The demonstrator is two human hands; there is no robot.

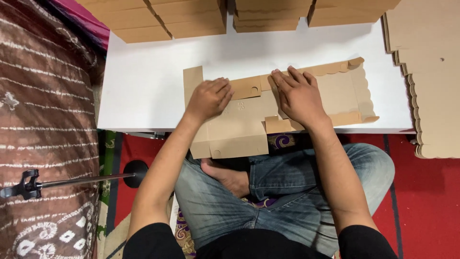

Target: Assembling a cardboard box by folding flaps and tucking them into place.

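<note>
Left grip (209, 98) half-curled, knuckles down, pressing on flat brown cardboard box blank (242, 127). Right grip (298, 96) open, fingers spread flat over blank's folded flap. Blank lying on white surface (143, 86), under both hands, near edge overhanging lap. Folded boxes (191, 19) stacked beyond.

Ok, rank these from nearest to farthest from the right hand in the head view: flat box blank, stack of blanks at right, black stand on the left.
1. Flat box blank: under the right hand.
2. Stack of blanks: right edge.
3. Black stand: far left, on the floor.
</note>
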